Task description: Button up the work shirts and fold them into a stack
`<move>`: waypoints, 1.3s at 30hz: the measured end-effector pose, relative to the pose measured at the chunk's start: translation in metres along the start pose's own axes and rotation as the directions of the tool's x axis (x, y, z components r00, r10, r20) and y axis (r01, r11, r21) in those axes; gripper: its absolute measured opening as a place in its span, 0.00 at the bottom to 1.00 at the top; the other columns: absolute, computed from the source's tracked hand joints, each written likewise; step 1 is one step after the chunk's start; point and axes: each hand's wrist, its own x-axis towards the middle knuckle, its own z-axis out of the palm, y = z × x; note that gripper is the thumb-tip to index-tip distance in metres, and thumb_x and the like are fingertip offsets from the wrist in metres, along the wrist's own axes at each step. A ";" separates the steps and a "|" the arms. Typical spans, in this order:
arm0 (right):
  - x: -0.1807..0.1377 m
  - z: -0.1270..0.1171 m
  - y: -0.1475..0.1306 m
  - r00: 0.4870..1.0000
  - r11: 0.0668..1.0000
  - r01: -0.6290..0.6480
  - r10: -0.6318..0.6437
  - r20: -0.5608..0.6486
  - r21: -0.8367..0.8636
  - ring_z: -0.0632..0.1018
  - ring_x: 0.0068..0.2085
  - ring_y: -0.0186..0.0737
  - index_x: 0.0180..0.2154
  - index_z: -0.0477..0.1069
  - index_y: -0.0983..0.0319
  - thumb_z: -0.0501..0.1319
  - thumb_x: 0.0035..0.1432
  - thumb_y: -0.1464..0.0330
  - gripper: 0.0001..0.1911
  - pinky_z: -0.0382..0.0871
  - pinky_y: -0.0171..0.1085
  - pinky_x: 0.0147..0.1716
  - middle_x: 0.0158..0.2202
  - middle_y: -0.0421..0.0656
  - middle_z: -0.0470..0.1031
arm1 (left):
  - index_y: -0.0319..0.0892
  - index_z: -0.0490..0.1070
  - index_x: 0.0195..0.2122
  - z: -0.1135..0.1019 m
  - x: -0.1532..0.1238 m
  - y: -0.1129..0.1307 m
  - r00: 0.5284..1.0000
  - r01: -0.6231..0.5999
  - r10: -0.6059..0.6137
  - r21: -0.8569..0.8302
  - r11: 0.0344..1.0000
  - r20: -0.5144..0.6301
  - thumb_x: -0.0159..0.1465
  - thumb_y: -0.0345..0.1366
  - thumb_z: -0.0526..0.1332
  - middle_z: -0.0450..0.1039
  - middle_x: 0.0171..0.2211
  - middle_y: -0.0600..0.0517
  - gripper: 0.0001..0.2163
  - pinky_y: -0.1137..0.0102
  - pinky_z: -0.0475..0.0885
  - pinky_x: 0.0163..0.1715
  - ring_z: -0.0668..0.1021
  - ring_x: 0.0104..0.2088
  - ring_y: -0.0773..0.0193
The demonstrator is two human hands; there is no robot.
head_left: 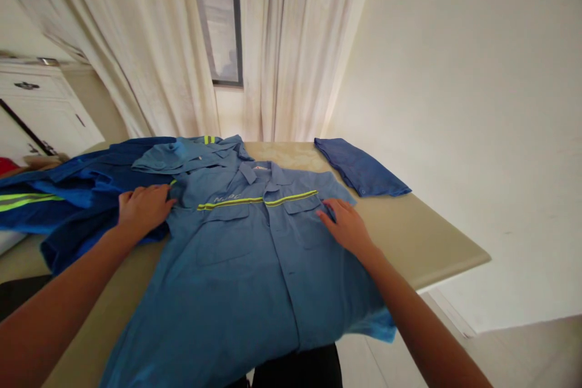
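A blue-grey work shirt with yellow reflective chest stripes lies front up, collar at the far side, its lower part hanging over the table's near edge. My left hand is at the shirt's left sleeve, with bent fingers closed on the cloth there. On the other side, my right hand pinches fabric beside the right chest pocket, near the armhole. The fingertips of both hands are partly hidden by cloth folds. Both sleeves are only partly visible.
Dark blue garments with reflective bands are heaped at the left, a lighter blue garment on top. A folded navy garment lies at the table's far right. Behind are curtains and a white cabinet; a wall is at right.
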 end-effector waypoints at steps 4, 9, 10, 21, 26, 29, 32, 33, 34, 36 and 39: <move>0.034 0.025 -0.026 0.997 1.000 0.023 -0.022 0.071 -0.013 0.77 0.56 0.55 0.54 0.75 0.64 0.56 0.73 0.50 0.26 0.68 0.47 0.59 0.54 0.56 0.78 | 0.45 0.76 0.54 -0.011 0.012 -0.019 0.994 0.022 -0.027 -0.043 0.999 -0.107 0.71 0.41 0.46 0.79 0.53 0.45 0.21 0.46 0.73 0.54 0.79 0.53 0.42; 0.022 0.070 -0.100 0.979 0.988 0.144 -0.135 0.155 -0.049 0.73 0.61 0.62 0.62 0.70 0.65 0.56 0.66 0.38 0.41 0.64 0.55 0.61 0.60 0.61 0.74 | 0.42 0.71 0.62 -0.018 0.002 0.031 0.968 -0.094 0.090 -0.006 0.996 -0.234 0.71 0.36 0.45 0.74 0.63 0.47 0.23 0.46 0.71 0.58 0.73 0.60 0.43; 0.020 0.078 -0.108 0.981 0.986 0.150 -0.139 0.138 -0.078 0.70 0.64 0.64 0.64 0.68 0.66 0.56 0.67 0.40 0.41 0.61 0.58 0.63 0.62 0.63 0.71 | 0.41 0.70 0.63 -0.012 -0.004 0.053 0.955 -0.245 0.236 -0.030 0.969 -0.179 0.72 0.35 0.45 0.73 0.64 0.46 0.23 0.51 0.70 0.61 0.74 0.61 0.47; 0.087 0.097 -0.092 0.990 0.986 0.125 -0.117 0.079 -0.107 0.74 0.58 0.54 0.56 0.73 0.62 0.58 0.70 0.56 0.21 0.65 0.48 0.58 0.57 0.54 0.74 | 0.47 0.60 0.73 0.056 0.023 0.182 0.870 -0.444 0.481 -0.254 0.859 0.106 0.76 0.46 0.45 0.51 0.77 0.47 0.27 0.44 0.49 0.72 0.57 0.75 0.45; 0.078 0.089 -0.084 0.989 0.993 0.114 -0.112 0.092 -0.023 0.77 0.50 0.49 0.47 0.77 0.60 0.62 0.65 0.63 0.12 0.68 0.40 0.47 0.49 0.50 0.78 | 0.45 0.63 0.71 0.057 0.020 0.190 0.924 -0.347 0.378 -0.297 0.889 0.052 0.74 0.42 0.49 0.57 0.74 0.43 0.25 0.38 0.51 0.70 0.60 0.73 0.40; 0.076 0.083 -0.073 0.989 0.996 0.056 -0.064 0.130 0.062 0.79 0.43 0.46 0.44 0.79 0.60 0.62 0.61 0.69 0.10 0.68 0.38 0.41 0.44 0.47 0.81 | 0.41 0.71 0.63 0.055 0.008 0.195 0.905 -0.424 0.391 -0.336 0.841 -0.165 0.72 0.36 0.52 0.68 0.67 0.39 0.21 0.47 0.59 0.68 0.67 0.68 0.43; 0.083 0.081 -0.057 0.993 0.981 -0.013 -0.009 0.116 0.194 0.80 0.39 0.45 0.40 0.81 0.60 0.63 0.58 0.72 0.09 0.68 0.38 0.40 0.38 0.45 0.83 | 0.43 0.78 0.50 0.049 0.000 0.199 0.800 -0.597 0.553 -0.392 0.700 -0.231 0.70 0.32 0.54 0.78 0.52 0.43 0.14 0.55 0.67 0.60 0.76 0.56 0.50; 0.087 0.080 -0.052 0.993 0.965 -0.037 0.006 0.119 0.259 0.81 0.38 0.45 0.40 0.81 0.60 0.62 0.58 0.73 0.10 0.69 0.38 0.40 0.36 0.44 0.83 | 0.44 0.79 0.47 0.047 -0.002 0.201 0.778 -0.620 0.588 -0.416 0.665 -0.220 0.70 0.33 0.55 0.79 0.48 0.44 0.13 0.56 0.69 0.57 0.77 0.52 0.51; 0.090 0.080 -0.048 0.991 0.940 -0.063 0.020 0.132 0.334 0.81 0.37 0.44 0.41 0.81 0.60 0.62 0.57 0.74 0.11 0.69 0.38 0.40 0.34 0.43 0.83 | 0.44 0.79 0.45 0.045 -0.004 0.203 0.772 -0.622 0.601 -0.439 0.649 -0.206 0.69 0.34 0.56 0.78 0.46 0.45 0.11 0.56 0.70 0.55 0.77 0.49 0.51; 0.094 0.079 -0.042 0.982 0.867 -0.121 0.033 0.187 0.484 0.81 0.34 0.41 0.44 0.79 0.61 0.59 0.58 0.76 0.15 0.70 0.36 0.38 0.32 0.41 0.82 | 0.43 0.78 0.45 0.044 -0.007 0.209 0.795 -0.586 0.579 -0.477 0.654 -0.183 0.68 0.37 0.60 0.77 0.45 0.44 0.09 0.57 0.71 0.52 0.77 0.48 0.50; 0.091 0.077 -0.043 0.973 0.829 -0.131 0.002 0.230 0.544 0.80 0.32 0.39 0.47 0.77 0.62 0.62 0.60 0.72 0.12 0.70 0.35 0.35 0.31 0.40 0.81 | 0.42 0.77 0.45 0.047 -0.008 0.215 0.828 -0.530 0.541 -0.523 0.668 -0.149 0.66 0.36 0.62 0.76 0.44 0.43 0.08 0.58 0.72 0.49 0.77 0.46 0.49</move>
